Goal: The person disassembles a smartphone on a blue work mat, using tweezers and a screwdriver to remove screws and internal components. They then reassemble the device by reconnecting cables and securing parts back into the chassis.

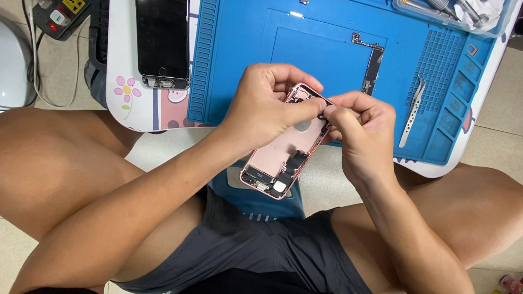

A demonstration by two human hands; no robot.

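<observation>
Rose-gold metal phone back shell [285, 150] slanting top-right to bottom-left, gripped by left hand [267, 103], right hand [358, 137] fingertips pinching at its top edge.

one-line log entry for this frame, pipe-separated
left hand: grips pink phone housing | right hand: pinches at housing's top edge | tweezers: on blue mat

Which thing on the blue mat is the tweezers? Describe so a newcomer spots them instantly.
Start at the blue work mat covering the small white table. Go to its right side, beside the grid of small square compartments, just right of the right hand. The tweezers lie there alone: a slim, silver, slightly curved metal tool, unlike the dark L-shaped circuit board further left.
</observation>
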